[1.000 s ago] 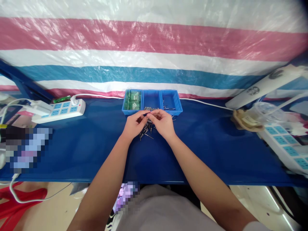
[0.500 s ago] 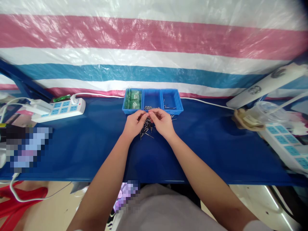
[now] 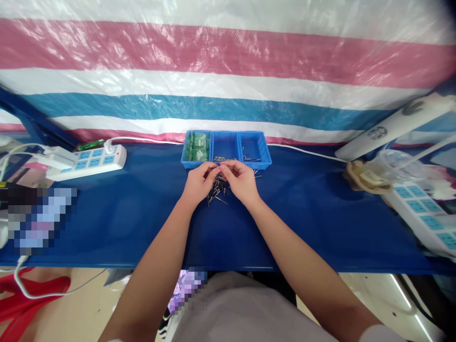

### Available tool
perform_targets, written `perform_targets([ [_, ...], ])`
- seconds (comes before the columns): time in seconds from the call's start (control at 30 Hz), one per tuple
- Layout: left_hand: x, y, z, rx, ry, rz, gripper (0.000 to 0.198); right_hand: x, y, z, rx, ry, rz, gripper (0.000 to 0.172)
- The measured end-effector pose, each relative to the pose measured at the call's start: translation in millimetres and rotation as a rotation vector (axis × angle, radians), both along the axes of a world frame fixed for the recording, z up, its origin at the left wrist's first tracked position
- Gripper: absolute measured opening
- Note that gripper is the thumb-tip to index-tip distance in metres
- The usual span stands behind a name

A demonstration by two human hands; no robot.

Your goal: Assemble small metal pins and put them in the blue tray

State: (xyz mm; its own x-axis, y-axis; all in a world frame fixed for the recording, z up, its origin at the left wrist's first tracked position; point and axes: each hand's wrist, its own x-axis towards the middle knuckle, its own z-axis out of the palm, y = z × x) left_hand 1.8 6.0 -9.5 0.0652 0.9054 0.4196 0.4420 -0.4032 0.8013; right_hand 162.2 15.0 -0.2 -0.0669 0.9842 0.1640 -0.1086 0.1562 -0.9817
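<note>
My left hand [image 3: 199,183] and my right hand [image 3: 241,179] meet fingertip to fingertip over a small heap of thin metal pins [image 3: 216,194] on the blue table [image 3: 107,213]. Both pinch something small between thumb and fingers; it is too tiny to name. Just beyond the fingers stands a blue tray with three compartments [image 3: 263,164]. Its left compartment holds green parts [image 3: 198,146], the middle one small metal bits [image 3: 223,159], the right one a few pins [image 3: 249,156].
A white power strip with blue sockets [image 3: 89,162] lies at the left rear, another [image 3: 425,213] at the right. A white lamp arm [image 3: 388,126] and a plastic bag [image 3: 384,171] sit at the right. A striped tarp [image 3: 228,71] hangs behind.
The hands stay in the same spot over the pins; only the fingers shift slightly. The view has drifted a little.
</note>
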Motion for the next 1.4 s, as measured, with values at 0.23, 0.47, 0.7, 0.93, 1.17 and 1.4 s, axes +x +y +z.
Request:
perform_targets([
  [0.23, 1.2, -2.9, 2.4, -0.019, -0.061, -0.039, 0.029, 0.2, 0.5, 0.6, -0.017, 0.009, -0.012, 0.034],
  [0.47, 3.6, -0.1, 0.0, 0.057, -0.072, -0.046, 0.025, 0.9, 1.7, 1.9, -0.072, 0.013, -0.071, 0.038],
  [0.7, 3.2, 0.3, 0.5, 0.046, -0.067, -0.039, 0.022, 1.2, 2.7, 2.2, -0.088, 0.036, -0.056, 0.036],
  [0.93, 0.7, 1.1, -1.0, -0.007, -0.064, -0.020, 0.027, 0.8, 0.8, 1.7, -0.032, 0.021, -0.022, 0.035],
  [1.17, 2.1, 0.5, -1.1, 0.017, -0.096, -0.015, 0.030, 1.4, 2.3, 1.7, -0.073, 0.045, -0.032, 0.038],
  [1.4, 0.7, 1.6, -1.2, 0.046, -0.047, -0.003, 0.023, 2.3, 2.5, 0.8, -0.067, 0.038, -0.013, 0.038],
])
